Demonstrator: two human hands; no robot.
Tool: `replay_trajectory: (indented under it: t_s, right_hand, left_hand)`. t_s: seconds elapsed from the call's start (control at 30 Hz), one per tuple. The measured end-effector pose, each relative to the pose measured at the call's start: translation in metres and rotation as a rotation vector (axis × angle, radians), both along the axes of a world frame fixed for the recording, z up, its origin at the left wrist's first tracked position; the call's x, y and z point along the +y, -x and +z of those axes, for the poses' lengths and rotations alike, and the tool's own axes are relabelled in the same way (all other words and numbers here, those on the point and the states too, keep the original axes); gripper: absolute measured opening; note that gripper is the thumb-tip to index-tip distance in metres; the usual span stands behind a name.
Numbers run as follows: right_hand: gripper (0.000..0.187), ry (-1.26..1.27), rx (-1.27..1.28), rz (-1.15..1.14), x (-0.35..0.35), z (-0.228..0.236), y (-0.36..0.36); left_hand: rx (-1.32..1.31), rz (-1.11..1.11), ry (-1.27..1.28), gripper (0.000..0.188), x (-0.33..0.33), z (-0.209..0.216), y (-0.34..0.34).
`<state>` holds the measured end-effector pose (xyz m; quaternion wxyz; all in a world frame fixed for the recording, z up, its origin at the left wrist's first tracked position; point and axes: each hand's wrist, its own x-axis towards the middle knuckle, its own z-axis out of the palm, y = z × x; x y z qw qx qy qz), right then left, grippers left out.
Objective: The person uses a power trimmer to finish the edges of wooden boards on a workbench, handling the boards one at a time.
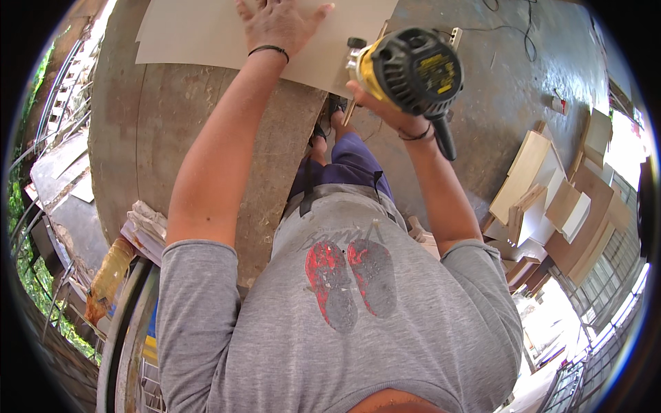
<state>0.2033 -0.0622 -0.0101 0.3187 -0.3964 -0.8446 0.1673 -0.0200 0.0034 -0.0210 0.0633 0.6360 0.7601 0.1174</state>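
My left hand (281, 27) lies on a pale flat board (189, 34), fingers spread and pressing on its surface. A dark band circles that wrist. My right hand (391, 112) is wrapped around a yellow and black trim router (418, 69) at the board's right edge. The router's black motor top faces up, and its thick black cord end hangs beside my right wrist. The router's body hides most of my right fingers, and its bit does not show.
The board rests on a worn wooden worktop (193, 110). Cut wood pieces (527, 172) are stacked at the right. A dark cable (530, 41) trails over the grey floor (482, 76), where a small can (559, 105) lies. At the left stands a yellowish bottle (110, 279).
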Motion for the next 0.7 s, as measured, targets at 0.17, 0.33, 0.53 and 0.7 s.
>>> replay_trajectory:
  t_s: [0.17, 0.33, 0.53, 0.7]
  right_hand:
    - [0.05, 0.553, 0.389, -0.122, -0.049, -0.108, -0.033]
    - [0.065, 0.737, 0.325, -0.058, -0.074, -0.063, -0.016]
    - [0.081, 0.879, 0.692, -0.088, -0.117, 0.005, 0.002]
    - [0.071, 0.55, 0.432, -0.168, -0.103, 0.048, -0.021]
  left_hand:
    - [-0.004, -0.007, -0.02, 0.079, 0.001, -0.002, -0.005]
    - [-0.047, -0.003, 0.033, 0.079, -0.002, -0.002, 0.002]
    - [-0.142, -0.169, -0.187, 0.085, -0.005, -0.032, 0.015]
    - [-0.111, -0.302, 0.005, 0.087, -0.061, 0.002, -0.049]
